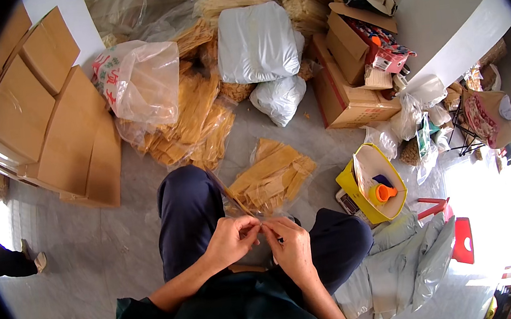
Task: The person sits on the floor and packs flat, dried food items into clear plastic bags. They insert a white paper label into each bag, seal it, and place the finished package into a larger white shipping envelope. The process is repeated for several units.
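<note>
My left hand (235, 240) and my right hand (288, 241) meet above my lap, fingertips nearly touching. Between them they pinch one end of a thin, flat brown strip (235, 200), which slants up to the left past my knee. What the strip is made of cannot be told. Just beyond the hands, a pile of flat, yellow-brown dried sheets (273, 171) lies on clear plastic on the floor.
A larger heap of similar sheets (189, 115) lies ahead, beside grey plastic packages (256, 41). Cardboard boxes (70, 147) stand at left. At right are a yellow bin (349, 172) with an orange scoop (384, 193), an open carton (346, 45) and grey bags (395, 261). A person's leg (4, 256) shows far left.
</note>
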A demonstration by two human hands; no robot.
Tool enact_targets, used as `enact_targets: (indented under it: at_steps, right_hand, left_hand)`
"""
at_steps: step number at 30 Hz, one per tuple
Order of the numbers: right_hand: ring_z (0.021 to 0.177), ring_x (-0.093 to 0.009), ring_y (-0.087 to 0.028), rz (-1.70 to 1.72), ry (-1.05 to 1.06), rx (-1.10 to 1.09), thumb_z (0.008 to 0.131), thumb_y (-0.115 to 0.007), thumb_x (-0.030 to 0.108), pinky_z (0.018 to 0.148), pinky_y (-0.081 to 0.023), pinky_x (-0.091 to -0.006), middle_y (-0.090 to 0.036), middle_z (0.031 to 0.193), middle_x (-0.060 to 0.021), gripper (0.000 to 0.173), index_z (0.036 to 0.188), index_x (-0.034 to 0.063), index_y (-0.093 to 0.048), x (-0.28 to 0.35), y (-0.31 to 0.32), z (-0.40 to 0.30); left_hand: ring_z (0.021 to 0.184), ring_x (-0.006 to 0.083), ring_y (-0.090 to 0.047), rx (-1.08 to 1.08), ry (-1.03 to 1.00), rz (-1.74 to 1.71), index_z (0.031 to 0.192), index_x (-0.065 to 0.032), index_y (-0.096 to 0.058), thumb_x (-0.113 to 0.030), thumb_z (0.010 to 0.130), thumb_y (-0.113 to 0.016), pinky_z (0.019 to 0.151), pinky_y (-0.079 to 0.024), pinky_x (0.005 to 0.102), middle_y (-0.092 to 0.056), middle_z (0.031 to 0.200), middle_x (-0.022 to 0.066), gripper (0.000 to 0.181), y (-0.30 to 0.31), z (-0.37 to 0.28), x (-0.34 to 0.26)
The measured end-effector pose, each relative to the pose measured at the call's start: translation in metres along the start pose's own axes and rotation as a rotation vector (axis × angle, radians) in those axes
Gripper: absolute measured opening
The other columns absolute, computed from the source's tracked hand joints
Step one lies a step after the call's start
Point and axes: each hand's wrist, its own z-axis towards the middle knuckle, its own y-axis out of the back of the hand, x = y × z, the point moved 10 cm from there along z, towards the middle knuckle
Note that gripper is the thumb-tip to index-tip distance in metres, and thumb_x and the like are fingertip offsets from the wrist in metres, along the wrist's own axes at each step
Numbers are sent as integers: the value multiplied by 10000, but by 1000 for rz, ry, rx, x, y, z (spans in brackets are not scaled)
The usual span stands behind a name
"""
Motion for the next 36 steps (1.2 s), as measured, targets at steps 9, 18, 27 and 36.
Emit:
enact_targets:
  at_steps: [9, 18, 27, 36]
  right_hand:
    - [680, -317, -606, -146, 90, 12, 806, -608, 65, 569, -492, -381, -586, 824, -114, 62, 857, 35, -588, 11, -7, -1]
    - [637, -348, -583, -222, 111, -32, 830, -594, 94, 533, -485, -402, -543, 790, -132, 87, 865, 31, -545, 11, -8, -3]
    - [662, -316, -609, -283, 116, -25, 825, -597, 83, 545, -492, -383, -570, 817, -126, 81, 869, 28, -555, 13, -9, -4]
    - [669, -285, -622, -308, 137, -9, 816, -606, 83, 547, -496, -361, -586, 829, -99, 65, 848, 37, -572, 17, -10, -6]
  left_hand:
    - [646, 76, -626, -23, 5, -13, 851, 60, -620, -20, 875, -572, 539, -507, 218, -653, 715, 49, 96, 2, 1, 4]
    - [648, 88, -637, -7, 12, -57, 884, 64, -634, -40, 860, -593, 578, -509, 214, -661, 722, 64, 114, -2, 1, 2]
    - [660, 96, -644, 5, 35, -69, 908, 74, -637, -55, 855, -611, 600, -517, 217, -672, 746, 80, 142, -2, 0, 6]
    - [677, 85, -631, 16, 44, -80, 889, 66, -650, -26, 849, -612, 587, -518, 216, -674, 755, 67, 107, -1, 2, 12]
